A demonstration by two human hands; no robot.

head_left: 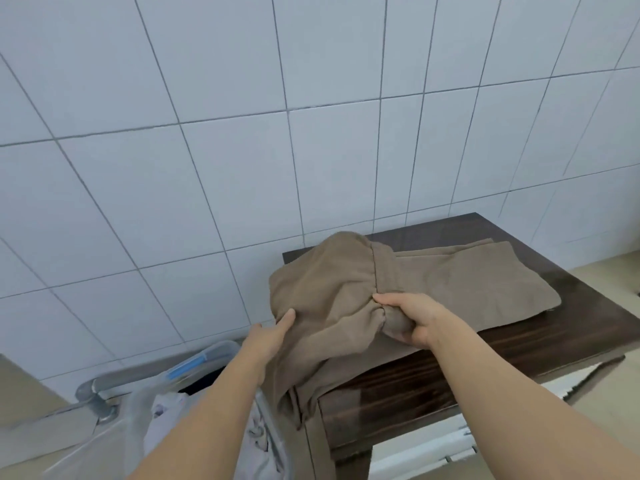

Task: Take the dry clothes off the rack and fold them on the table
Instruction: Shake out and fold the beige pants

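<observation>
A tan garment (450, 282), maybe trousers, lies across the dark wooden table (571, 327), its far part flat and stretched to the right. Its near part is bunched and hangs over the table's left front corner. My right hand (412, 318) grips a bunched fold of the cloth near the table's front edge, thumb on top. My left hand (270, 337) holds the cloth's left side off the table's edge, with the thumb on the fabric and the fingers hidden behind it.
A white tiled wall (242, 133) rises close behind the table. Below left stands a clear plastic bin (207, 362) with a blue latch, holding pale clothes (162, 410). A grey metal pipe (100, 386) runs beside it. White bars (433, 441) show under the table.
</observation>
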